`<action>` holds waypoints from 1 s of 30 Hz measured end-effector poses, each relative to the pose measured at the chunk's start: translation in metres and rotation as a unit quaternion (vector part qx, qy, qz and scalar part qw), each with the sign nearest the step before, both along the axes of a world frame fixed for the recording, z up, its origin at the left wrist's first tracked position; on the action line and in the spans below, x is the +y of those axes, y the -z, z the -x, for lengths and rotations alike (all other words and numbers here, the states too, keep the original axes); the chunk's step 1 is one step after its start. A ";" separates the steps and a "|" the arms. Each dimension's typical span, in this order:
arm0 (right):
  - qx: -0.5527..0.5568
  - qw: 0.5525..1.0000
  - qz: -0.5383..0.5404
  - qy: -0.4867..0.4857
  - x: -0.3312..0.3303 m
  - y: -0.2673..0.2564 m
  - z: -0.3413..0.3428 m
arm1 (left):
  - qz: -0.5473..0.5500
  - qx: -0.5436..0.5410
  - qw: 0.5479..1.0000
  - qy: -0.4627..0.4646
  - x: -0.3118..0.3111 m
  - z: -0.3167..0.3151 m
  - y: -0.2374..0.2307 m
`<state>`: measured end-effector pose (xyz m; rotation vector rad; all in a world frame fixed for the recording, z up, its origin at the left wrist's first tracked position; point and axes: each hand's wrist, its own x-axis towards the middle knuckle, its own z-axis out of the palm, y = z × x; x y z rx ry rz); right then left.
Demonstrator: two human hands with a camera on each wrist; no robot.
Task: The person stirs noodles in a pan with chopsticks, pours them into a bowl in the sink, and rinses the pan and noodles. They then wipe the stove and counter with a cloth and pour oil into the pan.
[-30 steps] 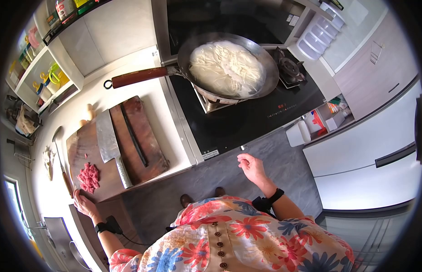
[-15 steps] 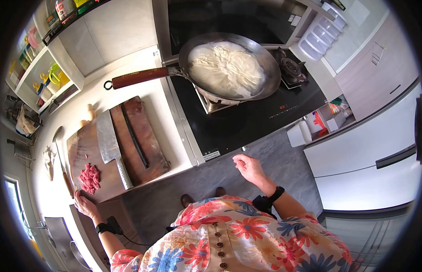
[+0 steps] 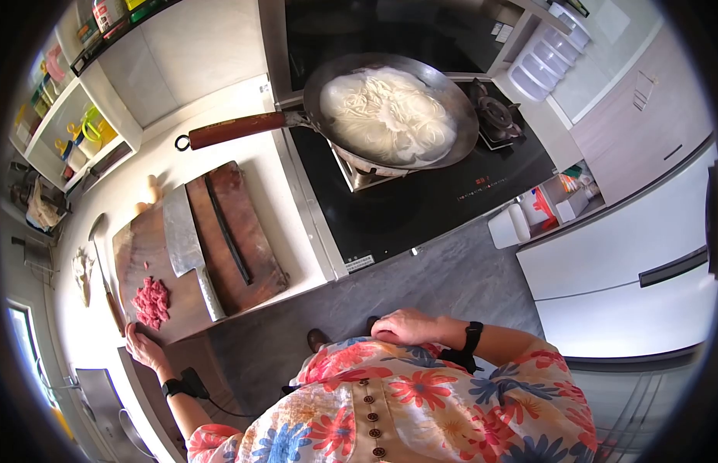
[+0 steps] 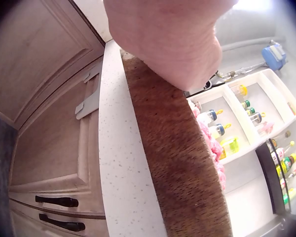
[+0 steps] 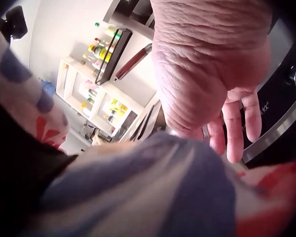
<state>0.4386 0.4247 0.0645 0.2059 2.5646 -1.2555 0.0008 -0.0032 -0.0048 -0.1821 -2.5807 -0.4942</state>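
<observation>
My left hand (image 3: 146,350) rests at the near left corner of a thick wooden cutting board (image 3: 255,285). In the left wrist view, its palm side touches the board's edge. Beside the fingers lies a small heap of chopped raw red meat (image 3: 151,302). A cleaver (image 3: 185,239) and dark chopsticks (image 3: 228,231) lie across the board. My right hand (image 3: 409,327) hangs before the flowered shirt (image 3: 336,424), holding nothing; in the right wrist view its fingers (image 5: 233,128) are loosely extended. Pale noodles (image 3: 390,116) fill the foamy liquid in a wok (image 3: 465,116) on the black stove.
The wok's red-brown handle (image 3: 235,130) reaches left over the counter. A long-handled ladle (image 3: 103,266) lies left of the board, and two eggs (image 3: 153,189) sit behind it. Right of the wok is a second burner (image 3: 495,116). A drawer (image 3: 567,202) stands open below.
My right hand has drawn back from near the stove's front edge to the front of the shirt. Foam and noodles in the wok have shifted and risen. The left hand stays at the board.
</observation>
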 end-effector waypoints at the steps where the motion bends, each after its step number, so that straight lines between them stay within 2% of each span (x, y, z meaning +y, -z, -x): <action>1: -0.001 1.000 0.020 -0.010 0.000 0.002 -0.002 | -0.008 -0.001 1.000 0.007 0.000 0.000 0.000; 5: 0.004 1.000 -0.015 -0.022 0.007 0.000 -0.009 | 0.007 0.003 1.000 0.004 0.003 -0.002 -0.003; 7: -0.028 0.998 -0.032 -0.034 0.008 -0.004 -0.009 | 0.010 0.009 1.000 0.004 0.003 -0.002 -0.002; 17: -0.042 0.997 -0.052 -0.046 0.011 -0.002 -0.003 | 0.011 -0.009 1.000 -0.009 0.002 -0.001 -0.002; 23: -0.037 0.998 -0.041 -0.009 0.020 0.012 -0.004 | 0.011 -0.005 1.000 -0.009 0.004 -0.002 -0.004; 30: -0.107 0.990 -0.072 0.062 0.036 0.014 -0.001 | 0.010 -0.005 1.000 -0.002 0.005 -0.003 -0.006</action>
